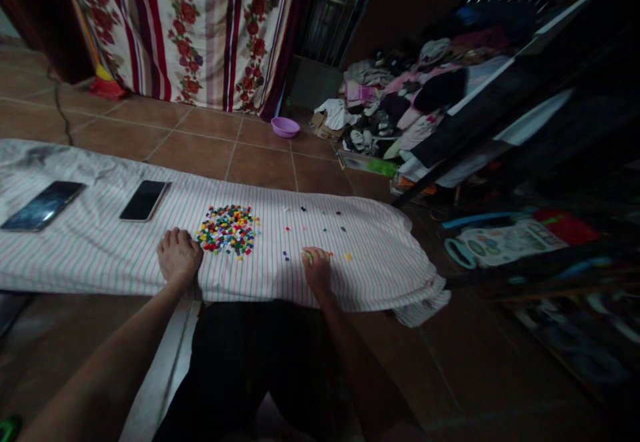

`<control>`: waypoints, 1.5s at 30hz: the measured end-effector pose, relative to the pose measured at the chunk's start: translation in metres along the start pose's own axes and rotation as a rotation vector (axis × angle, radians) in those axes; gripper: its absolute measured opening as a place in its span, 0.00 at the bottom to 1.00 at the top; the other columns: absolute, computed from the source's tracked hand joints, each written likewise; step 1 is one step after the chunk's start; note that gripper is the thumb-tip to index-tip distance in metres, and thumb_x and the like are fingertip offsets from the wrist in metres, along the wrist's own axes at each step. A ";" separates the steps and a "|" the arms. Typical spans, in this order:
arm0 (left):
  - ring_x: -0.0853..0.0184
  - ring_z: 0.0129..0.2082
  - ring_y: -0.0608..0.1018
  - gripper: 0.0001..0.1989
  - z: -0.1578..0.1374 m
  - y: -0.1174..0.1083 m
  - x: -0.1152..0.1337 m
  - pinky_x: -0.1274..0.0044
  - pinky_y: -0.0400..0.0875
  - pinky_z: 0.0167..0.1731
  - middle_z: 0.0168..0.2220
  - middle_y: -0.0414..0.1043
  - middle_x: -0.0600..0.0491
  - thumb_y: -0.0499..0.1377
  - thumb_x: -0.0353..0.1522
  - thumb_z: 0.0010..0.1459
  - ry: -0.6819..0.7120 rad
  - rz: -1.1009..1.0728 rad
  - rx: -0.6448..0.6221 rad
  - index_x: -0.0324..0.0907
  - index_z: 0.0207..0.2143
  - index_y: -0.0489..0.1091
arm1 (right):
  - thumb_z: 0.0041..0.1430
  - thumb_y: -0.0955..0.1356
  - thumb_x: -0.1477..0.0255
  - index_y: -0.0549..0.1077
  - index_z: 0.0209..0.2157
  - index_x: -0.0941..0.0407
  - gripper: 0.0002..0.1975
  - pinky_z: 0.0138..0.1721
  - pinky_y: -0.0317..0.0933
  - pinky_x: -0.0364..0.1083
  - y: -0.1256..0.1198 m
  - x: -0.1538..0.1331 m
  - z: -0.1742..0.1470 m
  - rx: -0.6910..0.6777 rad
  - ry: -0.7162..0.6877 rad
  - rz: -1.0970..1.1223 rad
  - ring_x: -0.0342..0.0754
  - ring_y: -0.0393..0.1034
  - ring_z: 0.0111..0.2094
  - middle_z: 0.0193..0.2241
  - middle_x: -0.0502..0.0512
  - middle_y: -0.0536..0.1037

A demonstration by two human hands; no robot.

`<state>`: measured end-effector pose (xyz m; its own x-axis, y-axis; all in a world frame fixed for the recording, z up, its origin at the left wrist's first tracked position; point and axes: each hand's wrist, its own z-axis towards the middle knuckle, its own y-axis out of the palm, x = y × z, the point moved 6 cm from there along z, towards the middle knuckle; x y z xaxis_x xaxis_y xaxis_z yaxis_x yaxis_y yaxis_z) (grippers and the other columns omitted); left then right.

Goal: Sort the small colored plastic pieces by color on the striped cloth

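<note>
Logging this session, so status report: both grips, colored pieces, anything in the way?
Left grip beside the mixed colored pile. Right grip at a green piece. Two phones left of the pile, apart from both grips.

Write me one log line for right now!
left hand: on cloth, beside colorful pile | right hand: at green piece | phones: on cloth

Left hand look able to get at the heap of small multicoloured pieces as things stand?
Likely yes: the left hand rests on the striped white cloth, close beside the heap of small multicoloured pieces, and nothing visible stands between them.
</note>
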<state>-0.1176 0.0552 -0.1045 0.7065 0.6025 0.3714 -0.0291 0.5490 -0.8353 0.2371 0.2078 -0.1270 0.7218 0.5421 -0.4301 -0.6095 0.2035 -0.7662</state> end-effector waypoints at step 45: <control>0.50 0.59 0.66 0.19 0.000 0.008 -0.005 0.61 0.57 0.57 0.54 0.69 0.38 0.45 0.33 0.59 0.003 -0.003 0.023 0.35 0.46 0.70 | 0.58 0.62 0.78 0.75 0.41 0.56 0.13 0.45 0.63 0.50 0.029 -0.049 0.000 -0.133 -0.001 0.018 0.52 0.69 0.42 0.37 0.59 0.74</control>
<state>-0.1213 0.0560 -0.1130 0.7088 0.5990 0.3725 -0.0433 0.5641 -0.8246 0.1836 0.1873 -0.1277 0.7106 0.5458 -0.4441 -0.5737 0.0839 -0.8148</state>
